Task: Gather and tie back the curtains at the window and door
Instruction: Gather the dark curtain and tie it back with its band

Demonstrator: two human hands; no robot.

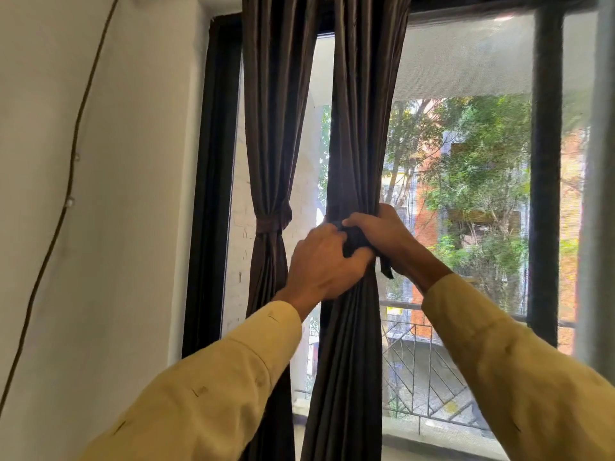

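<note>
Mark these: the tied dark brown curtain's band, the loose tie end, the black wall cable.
tied dark brown curtain's band (270, 224), head view, middle of the wrap.
loose tie end (386, 269), head view, dangling tip.
black wall cable (71, 168), head view, mid-run.

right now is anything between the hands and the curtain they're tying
Nothing visible. Both the left hand and right hand are closed directly on the right curtain, working the tie band at its gathered waist. The left curtain hangs apart, already tied.

We stretch both arms forward and up, our left hand (324, 262) and right hand (382, 232) closed tight, fingers nearly touching.
</note>
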